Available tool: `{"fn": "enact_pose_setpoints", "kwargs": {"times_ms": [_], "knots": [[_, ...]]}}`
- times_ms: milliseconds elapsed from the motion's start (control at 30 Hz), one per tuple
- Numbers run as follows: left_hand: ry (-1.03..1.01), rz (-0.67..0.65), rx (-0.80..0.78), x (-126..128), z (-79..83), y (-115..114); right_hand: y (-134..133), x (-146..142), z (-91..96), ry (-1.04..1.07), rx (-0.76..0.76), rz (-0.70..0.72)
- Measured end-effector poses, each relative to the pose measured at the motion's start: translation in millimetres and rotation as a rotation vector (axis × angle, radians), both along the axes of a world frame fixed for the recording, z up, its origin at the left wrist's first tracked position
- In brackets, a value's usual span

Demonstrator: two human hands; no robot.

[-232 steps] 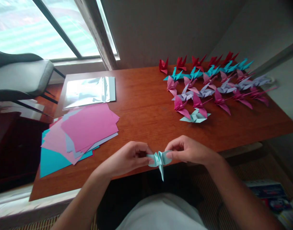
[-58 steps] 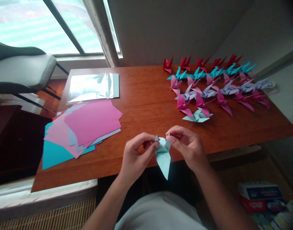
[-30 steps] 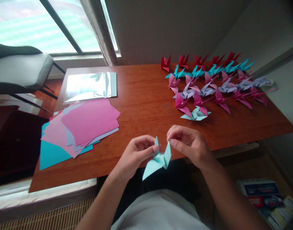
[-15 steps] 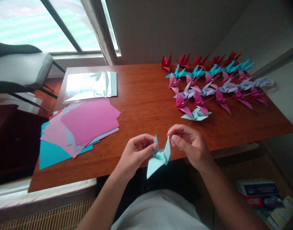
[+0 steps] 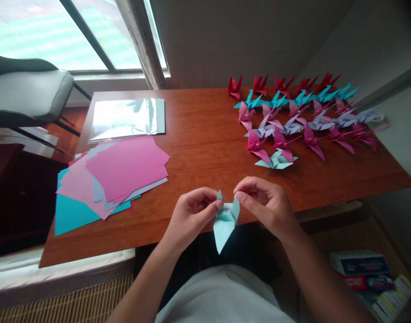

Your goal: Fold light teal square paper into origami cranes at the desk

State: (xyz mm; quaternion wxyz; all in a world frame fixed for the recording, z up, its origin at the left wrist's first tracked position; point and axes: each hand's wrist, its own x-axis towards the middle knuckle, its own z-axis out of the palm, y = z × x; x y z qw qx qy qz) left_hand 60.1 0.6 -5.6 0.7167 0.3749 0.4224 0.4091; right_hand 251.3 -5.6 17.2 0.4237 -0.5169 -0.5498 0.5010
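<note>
A pale mint paper crane (image 5: 224, 224) is held between my two hands, just over the table's front edge. My left hand (image 5: 196, 213) pinches one upright point of it between thumb and fingers. The thumb and forefinger of my right hand (image 5: 264, 202) are closed on the tip of the opposite point. One broad wing hangs down toward me. Past my right hand, another pale mint crane (image 5: 275, 160) lies on the table with its wings spread.
Rows of red, turquoise, pink, lavender and magenta cranes (image 5: 313, 139) fill the right of the wooden table (image 5: 198, 143). Loose coloured paper sheets (image 5: 127, 166) lie at left, below a clear packet (image 5: 124, 117). A chair (image 5: 30, 96) stands beyond the left edge; boxes (image 5: 360, 264) sit low at right.
The held crane has turned slightly, its front wing now pointing more straight down. My right thumb and forefinger have come lower over the tip of its right point.
</note>
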Motion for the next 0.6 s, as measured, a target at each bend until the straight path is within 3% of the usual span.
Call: {"fn": "enact_pose_setpoints", "kwargs": {"times_ms": [600], "knots": [[0.077, -0.037, 0.075, -1.1, 1.6, -3.0, -1.8, -0.5, 2.0, -0.045, 0.062, -0.018]]}}
